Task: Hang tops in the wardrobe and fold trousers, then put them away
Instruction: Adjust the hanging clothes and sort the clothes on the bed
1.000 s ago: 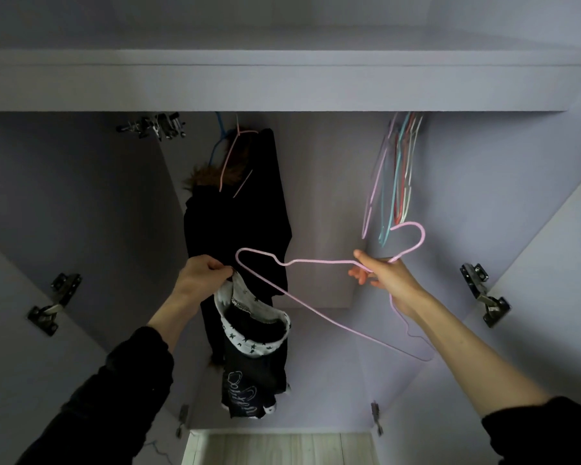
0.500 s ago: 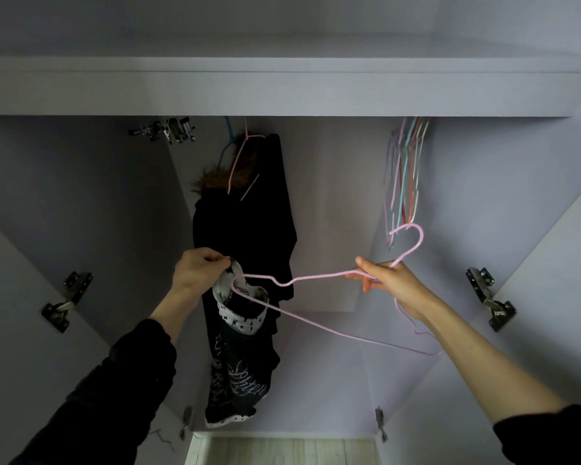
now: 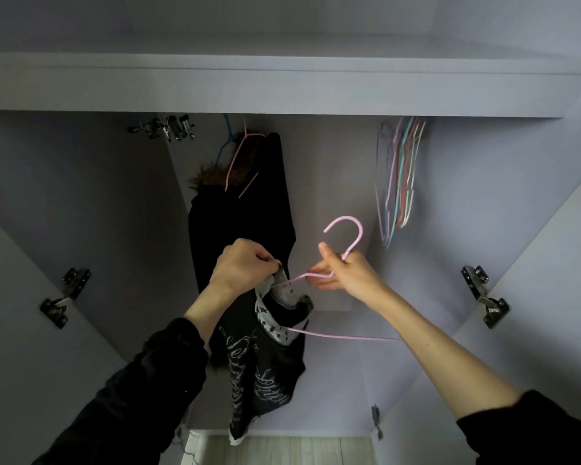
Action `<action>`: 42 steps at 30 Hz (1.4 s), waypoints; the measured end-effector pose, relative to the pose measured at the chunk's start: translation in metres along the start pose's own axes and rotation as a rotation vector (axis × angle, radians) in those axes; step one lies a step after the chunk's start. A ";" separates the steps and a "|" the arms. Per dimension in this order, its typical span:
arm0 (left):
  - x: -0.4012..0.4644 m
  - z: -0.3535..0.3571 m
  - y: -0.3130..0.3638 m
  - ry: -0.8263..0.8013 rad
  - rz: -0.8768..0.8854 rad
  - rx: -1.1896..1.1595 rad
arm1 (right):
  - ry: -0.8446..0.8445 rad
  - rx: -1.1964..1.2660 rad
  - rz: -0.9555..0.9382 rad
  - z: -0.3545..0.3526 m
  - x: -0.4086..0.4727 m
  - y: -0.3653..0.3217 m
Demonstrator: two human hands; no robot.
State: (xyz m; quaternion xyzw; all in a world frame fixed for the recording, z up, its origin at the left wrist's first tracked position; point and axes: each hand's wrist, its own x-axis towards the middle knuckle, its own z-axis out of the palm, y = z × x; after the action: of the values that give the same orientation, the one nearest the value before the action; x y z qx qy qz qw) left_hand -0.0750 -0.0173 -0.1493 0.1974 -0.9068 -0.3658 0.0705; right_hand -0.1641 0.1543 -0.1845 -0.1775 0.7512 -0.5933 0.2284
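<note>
I stand in front of the open wardrobe. My left hand grips the star-patterned neckline of a black top with pale lettering, which hangs down from it. My right hand holds a pink wire hanger by the neck just under its hook. One arm of the hanger is pushed into the top's neck opening; its bottom bar runs out to the right below the collar. Behind my hands a dark coat with a fur collar hangs on another pink hanger.
Several bare coloured hangers hang at the upper right of the wardrobe. A metal clip cluster sits at the upper left under the shelf. Door hinges flank the opening. Pale floorboards show below.
My right hand has moved left with the pink hanger, and the hanger's left arm has gone into the top's neckline. The top has been drawn up closer between my hands.
</note>
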 end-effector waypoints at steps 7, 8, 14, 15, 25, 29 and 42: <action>-0.008 0.007 0.020 -0.023 0.051 0.028 | 0.029 0.058 0.086 0.005 -0.005 -0.006; -0.010 0.008 0.022 -0.011 0.068 0.033 | 0.069 0.041 0.065 0.008 -0.005 -0.005; -0.018 0.009 0.038 -0.015 0.325 0.266 | 0.117 -0.019 -0.171 0.020 -0.008 -0.010; -0.018 0.009 0.037 0.003 0.372 0.370 | 0.124 0.007 -0.191 0.019 -0.008 -0.011; -0.008 0.014 0.037 0.152 0.667 0.549 | 0.111 0.033 -0.364 0.011 -0.008 -0.018; -0.004 0.018 0.042 0.118 0.739 0.561 | 0.074 -0.019 -0.329 0.001 -0.011 -0.017; -0.007 -0.010 0.026 0.300 0.817 0.472 | -0.260 -0.618 0.221 -0.045 0.001 0.049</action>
State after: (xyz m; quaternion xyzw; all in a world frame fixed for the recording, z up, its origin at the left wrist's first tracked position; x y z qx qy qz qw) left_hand -0.0734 -0.0042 -0.1240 -0.1130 -0.9481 -0.0604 0.2911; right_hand -0.1893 0.2016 -0.2236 -0.2296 0.8747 -0.2819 0.3204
